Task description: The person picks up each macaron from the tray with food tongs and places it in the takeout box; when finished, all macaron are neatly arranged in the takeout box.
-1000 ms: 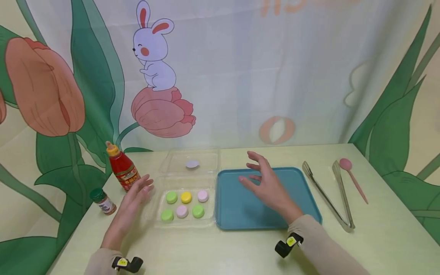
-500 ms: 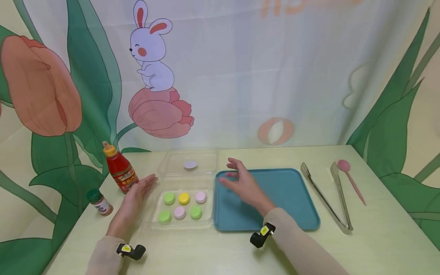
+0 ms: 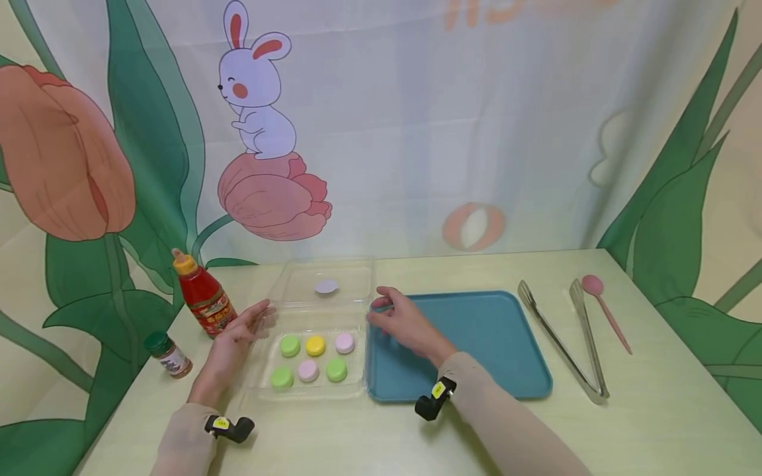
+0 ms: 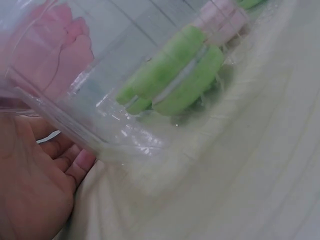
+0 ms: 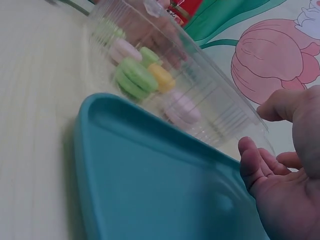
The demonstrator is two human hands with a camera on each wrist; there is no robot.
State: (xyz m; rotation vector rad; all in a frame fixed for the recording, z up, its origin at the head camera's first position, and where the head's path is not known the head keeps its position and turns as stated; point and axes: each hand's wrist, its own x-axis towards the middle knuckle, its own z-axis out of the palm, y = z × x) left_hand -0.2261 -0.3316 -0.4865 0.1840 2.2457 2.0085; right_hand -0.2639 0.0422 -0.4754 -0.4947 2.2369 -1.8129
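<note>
A clear plastic clamshell box (image 3: 262, 381) lies unfolded in the head view, its lid (image 3: 292, 284) laid back toward the curtain. In its base are several macarons: green (image 3: 290, 345), yellow (image 3: 315, 345) and pale pink (image 3: 344, 342). My left hand (image 3: 229, 354) is against the box's left side, fairly straight fingers along the wall; in the left wrist view the fingers (image 4: 82, 161) sit beside the rim. My right hand (image 3: 411, 325) hovers over the blue tray's left part, at the box's right rear corner. Its thumb (image 5: 277, 106) and fingers are apart; whether they touch the box is unclear.
The blue tray (image 3: 470, 357) adjoins the box on the right. Farther right lie metal tongs (image 3: 562, 344) and a pink spoon (image 3: 608, 307). At left stand a red sauce bottle (image 3: 205, 297) and a green-capped spice jar (image 3: 169, 355). A printed curtain (image 3: 387, 132) hangs behind.
My right hand has moved left and down from over the tray to the box's right rear corner. My left hand has moved slightly right to the box's left side.
</note>
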